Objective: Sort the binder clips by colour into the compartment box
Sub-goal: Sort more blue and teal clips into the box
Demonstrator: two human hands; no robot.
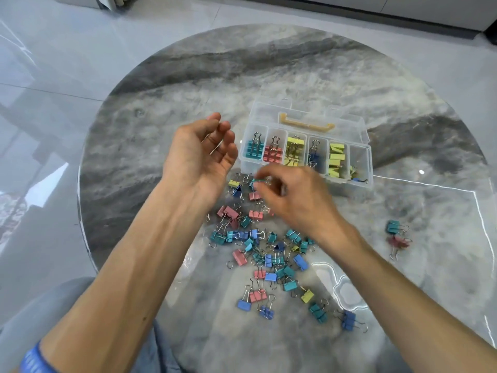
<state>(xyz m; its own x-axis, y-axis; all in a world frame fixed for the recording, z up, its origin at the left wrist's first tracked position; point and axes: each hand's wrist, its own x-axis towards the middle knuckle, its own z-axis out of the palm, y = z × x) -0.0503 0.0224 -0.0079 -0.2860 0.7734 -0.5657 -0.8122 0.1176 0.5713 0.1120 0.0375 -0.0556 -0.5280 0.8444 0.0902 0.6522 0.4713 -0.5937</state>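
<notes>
Clips [265, 254] in teal, pink, blue and yellow lie scattered in a loose heap on the round grey marbled table [166, 109], in front of the clear compartment box [306, 146]. The box stands open near the table's middle, its lid tipped back with a yellow handle [306, 123] showing. From left to right its compartments hold teal clips [254, 148], pink clips [273, 153], yellow clips [294, 149], dark blue clips [314, 154] and more yellow ones [336, 158]; the last compartment on the right has only a few small pieces at its near end. The right hand [293, 197] is blurred and hovers over the far edge of the heap, its fingertips pinching a teal clip [254, 181] just before the box. The left hand [201, 154] is raised palm-up beside the box's left end, fingers loosely relaxed and holding nothing. Well apart to the right, a teal clip [395, 227] and a pink clip [399, 242] lie together on the table.
</notes>
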